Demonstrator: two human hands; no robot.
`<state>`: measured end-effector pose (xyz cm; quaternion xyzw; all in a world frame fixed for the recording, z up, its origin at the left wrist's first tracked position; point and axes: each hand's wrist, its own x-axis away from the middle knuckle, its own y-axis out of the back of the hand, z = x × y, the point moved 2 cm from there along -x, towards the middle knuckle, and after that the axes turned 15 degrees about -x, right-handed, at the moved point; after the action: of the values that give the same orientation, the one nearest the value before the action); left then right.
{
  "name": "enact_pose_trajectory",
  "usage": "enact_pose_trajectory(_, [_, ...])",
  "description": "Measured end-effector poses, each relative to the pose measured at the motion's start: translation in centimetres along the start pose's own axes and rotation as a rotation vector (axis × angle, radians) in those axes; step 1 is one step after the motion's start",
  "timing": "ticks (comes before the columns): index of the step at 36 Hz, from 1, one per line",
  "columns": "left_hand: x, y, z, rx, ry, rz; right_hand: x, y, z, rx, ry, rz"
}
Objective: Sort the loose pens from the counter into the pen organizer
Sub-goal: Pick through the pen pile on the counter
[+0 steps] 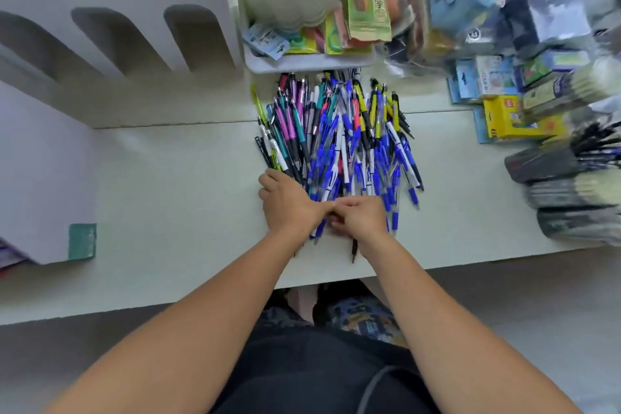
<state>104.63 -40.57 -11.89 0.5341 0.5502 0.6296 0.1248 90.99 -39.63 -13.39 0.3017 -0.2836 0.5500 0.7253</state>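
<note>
While my left hand [289,202] and right hand [361,215] curl round pens at the 6 o'clock end of the pile [339,141] on the surface [168,178], a loose grip could scatter them; the organizer [111,44] waits at 10 o'clock.

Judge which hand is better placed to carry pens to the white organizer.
Left, probably. The left hand sits on the pen pile's near-left edge, on the organizer's side; the right hand would have to cross over it.
</note>
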Motion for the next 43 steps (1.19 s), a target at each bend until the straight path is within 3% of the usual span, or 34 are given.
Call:
enact_pose_trajectory(4, [0.4, 0.3, -0.4, -0.047, 0.001, 0.010, -0.3, 0.5, 0.8, 0.070, -0.014, 0.096])
enact_pose_trajectory(9, [2.1, -0.7, 0.0, -0.154, 0.072, -0.144, -0.8, 0.9, 1.1, 0.166, 0.018, 0.150])
enact_pose_trajectory(23, [1.8, -1.0, -1.0, 0.045, 0.215, -0.113, -0.1, 1.8, 2.1, 0.239, 0.061, 0.312])
enact_pose_trajectory(31, [0.9, 1.0, 1.9, 0.105, 0.138, 0.055, 0.0, 2.3, 3.2, 0.221, 0.048, 0.317])
enact_pose_trajectory(43, [2.7, 5.5, 7.3, 0.543, 0.061, 0.444, 3.5, -0.6, 6.2, 0.299, 0.102, 0.527])
